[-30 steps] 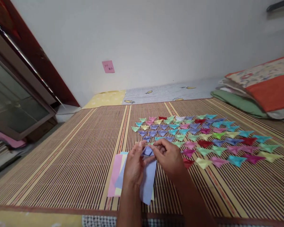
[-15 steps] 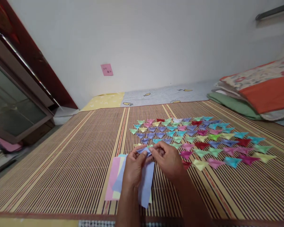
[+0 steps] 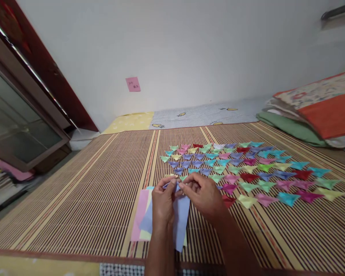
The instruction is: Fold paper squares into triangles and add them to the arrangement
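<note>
My left hand (image 3: pixel 163 201) and my right hand (image 3: pixel 204 195) meet above a striped bamboo mat (image 3: pixel 89 199), both pinching a small lavender folded paper piece (image 3: pixel 174 186) between fingertips. Under my hands lies a stack of flat paper sheets (image 3: pixel 161 220), lavender on top with pink and yellow below. Just beyond and to the right, several small folded paper triangles (image 3: pixel 247 168) in many colours lie in rows on the mat.
A folded orange and green quilt pile (image 3: pixel 313 111) sits at the far right. A dark-framed glass cabinet (image 3: pixel 20 115) stands at the left, with books and cloth (image 3: pixel 5 184) on the floor. A pink note (image 3: pixel 133 84) sticks to the white wall.
My fingers have worked the lavender piece tighter, so less of it shows between them. The view has shifted slightly; the sheets and triangles stay where they were.
</note>
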A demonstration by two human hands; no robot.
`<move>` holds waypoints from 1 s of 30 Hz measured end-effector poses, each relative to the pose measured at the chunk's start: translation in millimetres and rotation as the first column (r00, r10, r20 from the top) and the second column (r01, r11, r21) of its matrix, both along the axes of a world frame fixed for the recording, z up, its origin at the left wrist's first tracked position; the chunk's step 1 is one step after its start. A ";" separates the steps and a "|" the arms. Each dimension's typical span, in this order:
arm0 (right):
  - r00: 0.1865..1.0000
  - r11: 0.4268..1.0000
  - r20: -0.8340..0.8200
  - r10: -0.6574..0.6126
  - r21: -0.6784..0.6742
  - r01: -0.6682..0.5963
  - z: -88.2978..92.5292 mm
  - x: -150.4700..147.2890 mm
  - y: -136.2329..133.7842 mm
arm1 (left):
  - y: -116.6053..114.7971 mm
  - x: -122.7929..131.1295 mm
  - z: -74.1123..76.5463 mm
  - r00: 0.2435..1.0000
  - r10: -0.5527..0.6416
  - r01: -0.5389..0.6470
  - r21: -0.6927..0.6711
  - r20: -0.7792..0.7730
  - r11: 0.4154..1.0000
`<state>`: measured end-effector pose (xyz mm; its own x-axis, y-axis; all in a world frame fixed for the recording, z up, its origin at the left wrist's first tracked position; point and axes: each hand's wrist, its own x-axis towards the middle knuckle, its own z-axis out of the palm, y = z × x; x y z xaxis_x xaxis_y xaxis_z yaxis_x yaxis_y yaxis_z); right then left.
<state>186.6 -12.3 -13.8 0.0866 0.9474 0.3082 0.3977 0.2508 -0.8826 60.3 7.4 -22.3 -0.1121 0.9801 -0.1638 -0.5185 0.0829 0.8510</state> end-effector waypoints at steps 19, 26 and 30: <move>0.999 0.994 0.038 0.005 0.110 -0.010 4.1 9.5 -0.3 | -1.9 -9.7 5.8 0.976 -0.095 0.111 -0.069 0.198 0.991; 0.987 0.979 0.157 -0.028 0.202 -0.005 4.8 8.4 -0.2 | -2.6 -8.7 9.8 0.969 -0.078 0.101 -0.090 0.234 0.991; 0.988 0.998 0.152 -0.017 0.066 0.007 -1.5 3.1 0.2 | -2.4 -9.1 10.3 0.963 -0.074 0.093 -0.063 0.260 0.994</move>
<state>189.7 -12.1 -15.4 0.0455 0.9239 0.3800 0.5295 0.3003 -0.7934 51.2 5.0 -12.0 0.0250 0.9683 -0.2486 -0.7071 0.1929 0.6803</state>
